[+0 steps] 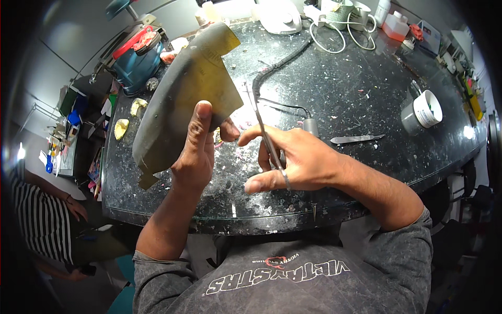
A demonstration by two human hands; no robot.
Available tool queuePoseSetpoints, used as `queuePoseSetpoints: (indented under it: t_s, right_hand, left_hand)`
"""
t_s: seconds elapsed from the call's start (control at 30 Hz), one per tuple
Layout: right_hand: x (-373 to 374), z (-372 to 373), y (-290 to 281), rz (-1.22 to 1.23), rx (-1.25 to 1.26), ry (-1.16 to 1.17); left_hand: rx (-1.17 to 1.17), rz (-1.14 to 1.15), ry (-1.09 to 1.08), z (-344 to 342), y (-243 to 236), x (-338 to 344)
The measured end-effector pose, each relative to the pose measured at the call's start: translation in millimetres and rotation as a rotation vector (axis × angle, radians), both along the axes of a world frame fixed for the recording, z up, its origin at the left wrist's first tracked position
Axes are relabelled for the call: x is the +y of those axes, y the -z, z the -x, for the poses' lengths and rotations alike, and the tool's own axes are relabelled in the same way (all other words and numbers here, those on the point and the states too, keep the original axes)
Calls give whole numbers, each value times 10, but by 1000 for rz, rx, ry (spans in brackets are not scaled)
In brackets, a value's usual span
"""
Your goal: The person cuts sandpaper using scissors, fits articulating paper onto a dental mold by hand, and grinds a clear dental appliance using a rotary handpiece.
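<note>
Clasping a curved grey-and-yellow sheet (180, 89), the left hand (197, 144) faces the right hand (307, 157), which holds slender metal scissors (263, 131).

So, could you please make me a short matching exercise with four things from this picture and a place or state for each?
Things:
1. curved sheet
2. thin metal tool
3. small knife
4. plastic bottle

Places and states:
A. partly filled with pinkish liquid
B. held up in the left hand
C. lying flat on the table
D. held in the right hand

Right pairs: 1-B, 2-D, 3-C, 4-A.
</note>
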State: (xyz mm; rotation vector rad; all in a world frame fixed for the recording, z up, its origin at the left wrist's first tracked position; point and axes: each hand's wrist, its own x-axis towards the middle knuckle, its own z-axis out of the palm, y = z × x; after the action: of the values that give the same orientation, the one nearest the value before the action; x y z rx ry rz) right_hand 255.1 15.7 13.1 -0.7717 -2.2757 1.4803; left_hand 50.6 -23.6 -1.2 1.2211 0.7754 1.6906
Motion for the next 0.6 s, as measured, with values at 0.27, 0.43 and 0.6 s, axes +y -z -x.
queuePoseSetpoints:
  t_s: [0.27,0.43,0.6]
  right_hand:
    - [-18,8,-12,-100,-80,-17]
    - [-16,10,19,-99,-43,-10]
    - [-23,4,7,-83,-27,-2]
  left_hand:
    - [357,-64,-132,-8,-66,-19]
    - [367,-23,-178,-95,-109,-26]
    - [394,27,-160,-81,-124,-42]
